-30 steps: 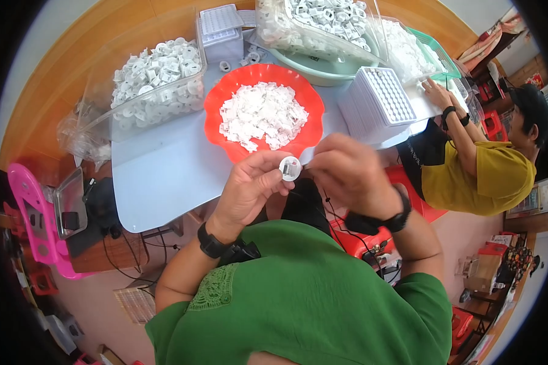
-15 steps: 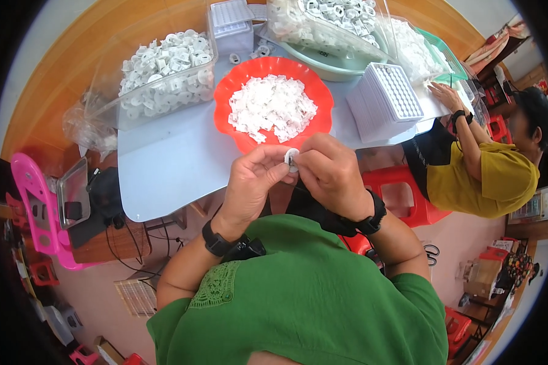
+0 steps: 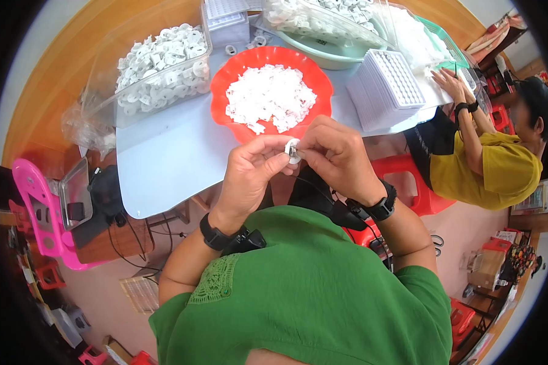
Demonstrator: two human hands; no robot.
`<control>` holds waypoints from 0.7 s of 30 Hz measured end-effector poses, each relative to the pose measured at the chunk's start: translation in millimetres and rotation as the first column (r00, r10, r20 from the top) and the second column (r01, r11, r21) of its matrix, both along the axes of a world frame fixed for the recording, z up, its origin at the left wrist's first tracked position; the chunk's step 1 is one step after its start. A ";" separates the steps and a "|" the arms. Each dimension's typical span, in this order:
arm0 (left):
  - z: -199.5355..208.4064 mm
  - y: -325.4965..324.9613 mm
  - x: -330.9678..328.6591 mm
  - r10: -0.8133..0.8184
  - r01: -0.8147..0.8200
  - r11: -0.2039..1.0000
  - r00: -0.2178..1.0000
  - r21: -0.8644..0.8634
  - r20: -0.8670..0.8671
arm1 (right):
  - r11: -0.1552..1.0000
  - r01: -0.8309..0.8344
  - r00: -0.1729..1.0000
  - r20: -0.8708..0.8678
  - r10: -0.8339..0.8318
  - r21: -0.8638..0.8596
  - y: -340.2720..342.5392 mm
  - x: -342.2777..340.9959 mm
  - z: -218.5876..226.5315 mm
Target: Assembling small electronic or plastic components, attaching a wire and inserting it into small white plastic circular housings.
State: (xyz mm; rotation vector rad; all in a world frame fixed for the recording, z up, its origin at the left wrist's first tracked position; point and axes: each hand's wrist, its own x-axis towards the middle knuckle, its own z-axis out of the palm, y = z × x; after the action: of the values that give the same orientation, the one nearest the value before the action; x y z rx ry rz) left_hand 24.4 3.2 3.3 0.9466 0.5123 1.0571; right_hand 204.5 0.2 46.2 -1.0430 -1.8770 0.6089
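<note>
My left hand (image 3: 245, 173) pinches a small round white plastic part (image 3: 292, 151) between thumb and fingers, just off the near edge of the table. A dark, shiny spot shows in the middle of this part. From the other side my right hand (image 3: 342, 159) reaches in with thumb and forefinger pressed together at the part's right edge; whatever lies between those fingertips is too small to make out. Right beyond both hands stands a red scalloped bowl (image 3: 223, 112) heaped with small white plastic pieces (image 3: 271, 97).
On the pale blue table (image 3: 155, 164), a clear bin (image 3: 106, 100) of round white parts stands at left. Stacked white trays (image 3: 383, 91) are at right, near a pale green basin (image 3: 323, 56) under another bin. A co-worker in yellow (image 3: 487, 161) sits at right by a red stool (image 3: 408, 182).
The round part has turned, so more of its dark middle shows. My right hand has shifted slightly up and right, its fingertips still at the part. The co-worker's hands have moved a little.
</note>
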 end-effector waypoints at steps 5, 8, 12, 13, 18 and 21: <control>-0.6 3.3 2.9 -0.052 0.054 0.998 0.998 0.045 -0.041 | 0.999 0.035 0.998 0.045 -0.035 0.011 -3.1 2.1 -4.7; 1.7 0.2 8.6 0.006 -0.008 0.997 0.999 -0.074 -0.035 | 0.997 0.020 0.992 0.119 -0.029 0.080 -3.8 6.2 -1.6; -3.2 5.6 3.0 0.008 -0.002 0.993 0.999 -0.115 0.047 | 0.990 0.022 0.987 0.155 -0.043 0.138 11.0 39.1 27.3; -4.4 7.7 1.6 -0.006 0.012 0.994 0.999 -0.107 0.052 | 0.986 0.064 0.982 0.164 -0.090 0.153 17.8 58.9 34.2; -9.2 12.2 -0.8 -0.029 0.041 0.989 0.996 -0.143 0.085 | 0.914 0.378 0.840 0.360 -0.406 0.146 72.6 148.8 69.7; -7.0 12.8 1.1 -0.052 0.063 0.987 0.996 -0.150 0.074 | 0.894 0.418 0.731 0.526 -0.435 0.158 111.5 184.7 60.1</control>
State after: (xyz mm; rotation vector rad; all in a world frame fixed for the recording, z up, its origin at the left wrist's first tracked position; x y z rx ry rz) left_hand 25.4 16.0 -3.7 0.7831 0.4978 0.9811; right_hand 389.2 111.7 106.2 -1.7042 -1.9982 -0.0104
